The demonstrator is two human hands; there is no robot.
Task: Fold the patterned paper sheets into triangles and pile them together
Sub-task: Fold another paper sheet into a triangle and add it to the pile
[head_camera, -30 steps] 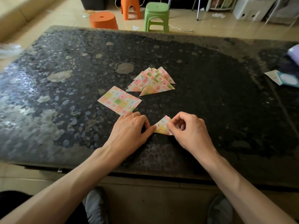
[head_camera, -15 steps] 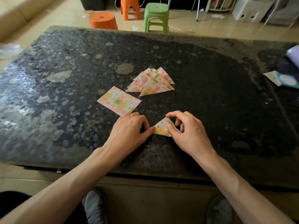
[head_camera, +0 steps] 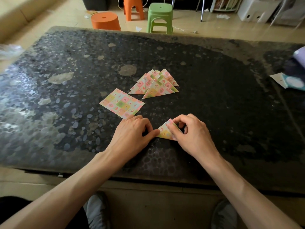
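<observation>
Folding: a small folded triangle (head_camera: 164, 132) of patterned paper lies on the table (head_camera: 231, 96) near its front edge, between the two hands.
Left hand (head_camera: 132, 134): fingers curled in, thumb tip on the triangle's left corner, holding it against the table.
Right hand (head_camera: 193, 136): fingers bent over the triangle's right side, fingertips pinching its upper point and right edge.
Pile of triangles (head_camera: 155, 85): several folded pieces overlapping near the middle of the table, well apart from the hands.
Unfolded sheet (head_camera: 121, 103): flat and square, just left of the pile; its near corner reaches the left hand's knuckles.
Table surface: dark and speckled, with pale worn patches.
Right edge: a white and teal packet (head_camera: 292, 81) lies flat.
Floor beyond: a green stool (head_camera: 160, 17) and a round orange stool (head_camera: 105, 20).
</observation>
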